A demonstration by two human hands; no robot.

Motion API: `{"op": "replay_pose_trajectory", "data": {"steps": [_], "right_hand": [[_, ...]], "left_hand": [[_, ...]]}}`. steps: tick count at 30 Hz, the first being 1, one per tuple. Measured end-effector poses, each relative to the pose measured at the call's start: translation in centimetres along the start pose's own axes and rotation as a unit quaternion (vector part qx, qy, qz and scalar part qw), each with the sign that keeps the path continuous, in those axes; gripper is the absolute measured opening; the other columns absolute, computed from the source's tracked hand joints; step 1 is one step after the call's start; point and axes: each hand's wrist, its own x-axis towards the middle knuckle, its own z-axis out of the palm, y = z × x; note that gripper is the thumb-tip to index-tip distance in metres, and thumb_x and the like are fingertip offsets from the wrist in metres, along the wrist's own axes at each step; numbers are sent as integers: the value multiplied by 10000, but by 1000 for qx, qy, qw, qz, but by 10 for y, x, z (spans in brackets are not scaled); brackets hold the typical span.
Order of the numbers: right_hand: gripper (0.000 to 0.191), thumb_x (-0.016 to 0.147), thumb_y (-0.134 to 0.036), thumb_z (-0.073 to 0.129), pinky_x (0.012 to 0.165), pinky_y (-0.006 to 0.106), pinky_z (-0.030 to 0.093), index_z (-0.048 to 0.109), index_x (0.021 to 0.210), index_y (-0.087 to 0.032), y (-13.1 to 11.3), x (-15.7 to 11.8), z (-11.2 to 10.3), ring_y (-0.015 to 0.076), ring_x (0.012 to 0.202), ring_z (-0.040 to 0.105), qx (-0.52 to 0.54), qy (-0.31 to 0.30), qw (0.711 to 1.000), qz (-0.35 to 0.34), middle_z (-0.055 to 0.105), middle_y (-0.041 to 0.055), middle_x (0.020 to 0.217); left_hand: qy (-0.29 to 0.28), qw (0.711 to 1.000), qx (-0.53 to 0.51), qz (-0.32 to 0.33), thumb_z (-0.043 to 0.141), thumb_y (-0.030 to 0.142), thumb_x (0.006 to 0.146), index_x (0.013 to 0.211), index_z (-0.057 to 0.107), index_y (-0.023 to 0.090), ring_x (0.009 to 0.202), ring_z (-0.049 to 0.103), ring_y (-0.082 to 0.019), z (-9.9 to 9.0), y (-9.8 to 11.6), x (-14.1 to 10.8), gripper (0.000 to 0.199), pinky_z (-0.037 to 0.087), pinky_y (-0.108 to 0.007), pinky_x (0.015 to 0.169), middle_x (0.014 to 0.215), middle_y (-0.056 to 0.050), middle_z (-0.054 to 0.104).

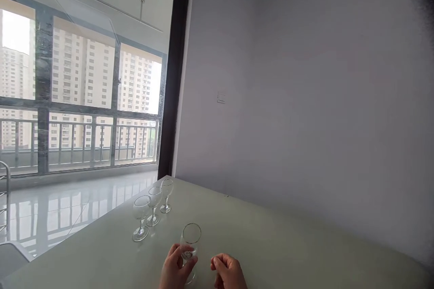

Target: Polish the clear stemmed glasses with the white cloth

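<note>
1. The left hand [176, 266] grips a wine glass [191, 235] firmly around the stem, just under the bowl, which keeps it upright.
2. The right hand [228, 272] sits just beside it, curled narrow, holding nothing.
3. Three more wine glasses [154, 205] stand in a close line along the white table [278, 239], well clear of the hands.
4. Beyond lies a balcony window [81, 76].

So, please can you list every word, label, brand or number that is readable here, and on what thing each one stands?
None can be read.
The wine glass at the left hand and the three other wine glasses show no label.
The small wall plate is too small and pale to tell whether it bears any marking.
</note>
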Motion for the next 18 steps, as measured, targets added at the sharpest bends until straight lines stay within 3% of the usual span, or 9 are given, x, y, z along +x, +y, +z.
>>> {"op": "replay_pose_trajectory", "data": {"steps": [3, 6, 9, 14, 18], "right_hand": [[431, 601, -585, 571, 346, 189, 264, 547, 704, -167, 7, 2, -4, 45, 333, 415, 28, 11, 1000, -6, 574, -10, 612], [476, 579, -608, 594, 366, 200, 280, 554, 754, -167, 10, 1, -5, 59, 340, 429, 44, 11, 999, -20, 563, -19, 575], [464, 590, -598, 600, 389, 209, 304, 564, 750, -164, 13, -1, -5, 61, 347, 437, 37, 3, 998, -41, 566, -18, 562], [431, 593, -583, 598, 427, 227, 328, 559, 726, -175, 17, 0, -3, 69, 362, 428, 14, -9, 999, -47, 564, -21, 543], [401, 584, -561, 591, 470, 252, 348, 560, 721, -186, 19, 1, -3, 91, 395, 442, 1, 2, 999, -51, 570, -9, 540]], "left_hand": [[10, 999, -10, -34, 659, 617, 531, 715, 682, 187, 472, 405, -112, 0, -4, 1, 468, 368, -266, 510, 611, 30, 482], [16, 998, -15, -66, 638, 652, 516, 740, 662, 172, 455, 391, -123, -1, -3, 3, 530, 334, -264, 490, 478, 68, 396], [9, 995, -27, -91, 626, 636, 537, 728, 630, 169, 453, 406, -116, -4, 2, 11, 505, 324, -250, 473, 470, 66, 434], [-4, 991, -24, -133, 662, 573, 544, 758, 603, 161, 411, 431, -110, -15, 7, 50, 468, 325, -234, 413, 444, 87, 433], [11, 989, 15, -148, 628, 410, 731, 812, 584, 149, 459, 469, -80, -22, 4, 87, 277, 394, -223, 460, 566, 68, 519]]}}
